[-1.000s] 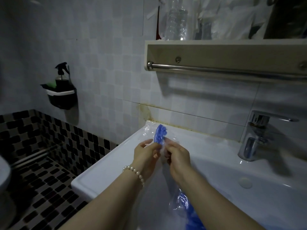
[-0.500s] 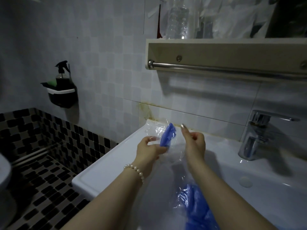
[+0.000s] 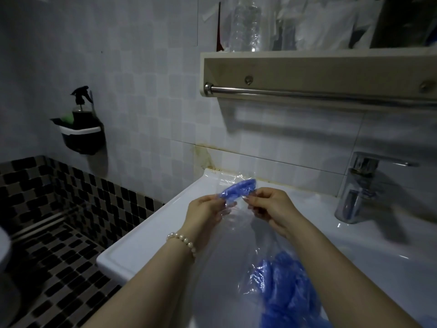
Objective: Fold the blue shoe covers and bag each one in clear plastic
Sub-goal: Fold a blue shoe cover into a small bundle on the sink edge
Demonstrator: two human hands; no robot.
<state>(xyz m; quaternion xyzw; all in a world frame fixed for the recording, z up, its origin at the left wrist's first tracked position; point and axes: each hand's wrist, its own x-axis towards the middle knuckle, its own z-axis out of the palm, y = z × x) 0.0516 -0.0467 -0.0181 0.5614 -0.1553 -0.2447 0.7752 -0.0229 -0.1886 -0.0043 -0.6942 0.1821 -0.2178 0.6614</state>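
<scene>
Blue shoe cover (image 3: 237, 188), folded small, sat inside a clear plastic bag (image 3: 230, 210) held above the sink's rim (image 3: 151, 223). The left hand (image 3: 205, 213) pinched cover and film together; the right hand (image 3: 269, 207) pinched the bag's other edge. This 1 looked nearly bagged, while a heap of loose covers (image 3: 281, 290) (inside a larger clear bag, seemingly) remained to do.

Two hands: left hand (image 3: 205, 210), right hand (image 3: 272, 207). One folded blue shoe cover (image 3: 237, 187) inside one clear plastic bag (image 3: 233, 204), at 12 o'clock. One heap of blue shoe covers (image 3: 283, 290) at 5 o'clock, number indistinguishable. One sink (image 3: 146, 229); one faucet (image 3: 357, 185); one spray bottle (image 3: 81, 107); one towel bar (image 3: 307, 94); one pearl bracelet (image 3: 182, 240).
</scene>
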